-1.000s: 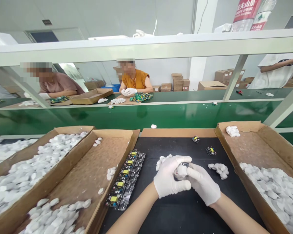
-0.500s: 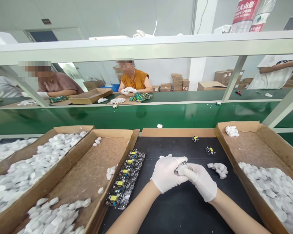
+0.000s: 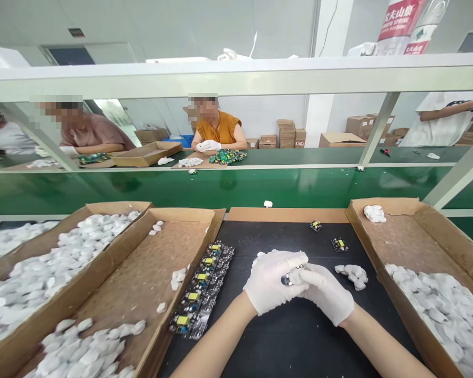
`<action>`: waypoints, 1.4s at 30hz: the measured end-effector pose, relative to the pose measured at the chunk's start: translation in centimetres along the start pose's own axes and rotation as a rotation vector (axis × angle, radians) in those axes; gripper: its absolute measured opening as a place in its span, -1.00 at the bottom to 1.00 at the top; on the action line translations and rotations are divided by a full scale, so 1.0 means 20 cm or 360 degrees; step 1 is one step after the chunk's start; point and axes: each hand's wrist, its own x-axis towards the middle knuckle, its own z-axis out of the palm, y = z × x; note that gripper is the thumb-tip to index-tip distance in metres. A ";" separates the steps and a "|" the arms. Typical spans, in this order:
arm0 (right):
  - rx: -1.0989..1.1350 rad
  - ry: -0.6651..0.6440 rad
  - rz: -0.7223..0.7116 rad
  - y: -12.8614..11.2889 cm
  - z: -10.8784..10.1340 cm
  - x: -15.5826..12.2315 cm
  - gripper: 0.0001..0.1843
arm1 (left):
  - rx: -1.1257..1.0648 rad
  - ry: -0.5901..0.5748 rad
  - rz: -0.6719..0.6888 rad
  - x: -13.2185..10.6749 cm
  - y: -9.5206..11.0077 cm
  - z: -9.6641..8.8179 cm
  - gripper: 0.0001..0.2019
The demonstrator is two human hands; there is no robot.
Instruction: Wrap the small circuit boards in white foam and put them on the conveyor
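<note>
While both gloved hands meet over the black tabletop (image 3: 299, 346), the left hand (image 3: 271, 283) curls shut around a small white part (image 3: 295, 275), and the right hand's (image 3: 326, 294) fingers close on it from the other side. It sits between the two palms, equally near both; its long axis is hidden.

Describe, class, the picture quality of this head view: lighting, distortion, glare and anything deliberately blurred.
Head view: bright, even light with soft shadows; the wide lens bows the shelf rail and splays the cardboard trays; the green conveyor belt shows reflections; the co-workers' faces are pixelated; the gloved left hand and right hand look sharp.
</note>
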 end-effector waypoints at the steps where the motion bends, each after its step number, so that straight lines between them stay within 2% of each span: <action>1: 0.0014 -0.0006 -0.0013 0.00 0.00 0.00 -0.70 | -0.0026 -0.0061 -0.0004 0.01 0.00 -0.01 -0.68; 4: -0.0092 -0.0004 -0.0074 0.00 -0.01 0.00 -0.63 | -0.0082 -0.0152 -0.0068 0.01 0.02 -0.02 -0.67; 7: -0.0387 0.0076 -0.0103 0.00 -0.01 0.01 -0.64 | -0.0110 -0.0190 -0.0134 0.01 0.03 -0.01 -0.70; 11: -0.0753 0.0205 -0.0143 0.01 -0.02 0.02 -0.62 | -0.0139 -0.0232 -0.0129 0.01 0.03 0.00 -0.74; 15: -0.0934 0.0288 -0.0220 0.00 -0.03 0.02 -0.61 | -0.0175 -0.0258 -0.0127 0.04 0.04 -0.02 -0.76; 18: -0.0936 0.0185 -0.0269 -0.02 -0.01 0.01 -0.64 | -0.0211 -0.0223 -0.0156 0.05 0.04 -0.03 -0.77; 22: -0.0862 0.0146 -0.0186 -0.04 0.01 -0.01 -0.68 | -0.0273 -0.0148 -0.0206 0.04 0.04 -0.04 -0.67; 26: -0.0763 0.0156 -0.0150 -0.03 0.00 -0.01 -0.63 | -0.0287 -0.0241 -0.0245 0.05 0.05 -0.06 -0.54; 29: -0.0769 0.0169 -0.0143 -0.02 -0.01 0.00 -0.62 | -0.0260 -0.0329 -0.0215 0.06 0.06 -0.08 -0.64; 32: -0.0841 0.0122 -0.0201 -0.03 -0.02 0.00 -0.65 | -0.0192 -0.0299 -0.0156 0.06 0.06 -0.08 -0.78; 35: -0.0920 0.0110 -0.0233 -0.02 -0.03 0.00 -0.67 | -0.0113 -0.0257 -0.0091 0.06 0.06 -0.07 -0.81; 38: -0.0889 0.0128 -0.0190 0.00 -0.03 0.01 -0.65 | -0.0086 -0.0294 -0.0050 0.05 0.06 -0.07 -0.83; 40: -0.0890 0.0158 -0.0177 0.00 -0.03 0.01 -0.63 | -0.0095 -0.0319 -0.0086 0.06 0.05 -0.07 -0.78; 42: -0.0933 0.0213 -0.0176 -0.01 -0.02 0.00 -0.62 | -0.0108 -0.0282 -0.0181 0.06 0.05 -0.06 -0.62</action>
